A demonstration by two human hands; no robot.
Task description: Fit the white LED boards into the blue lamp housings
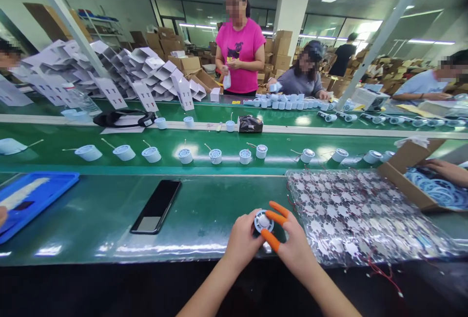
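Observed: my left hand and right hand meet at the near edge of the bench, to the right of the phone and nearer to me than it. Both grasp one disc, a small round white and blue part, held just above the green surface. The left fingers curl round its left side. The right thumb and fingers, in orange cots, pinch its right rim. The phone lies flat, screen dark, apart from both hands. Right of the phone, past my hands, lies a clear bag of small white parts, its edge just beside my right hand. Further right stands an open box with a co-worker's hand at it. Left of the phone sits a blue tray. Beyond the phone, a belt carries a row of round parts.
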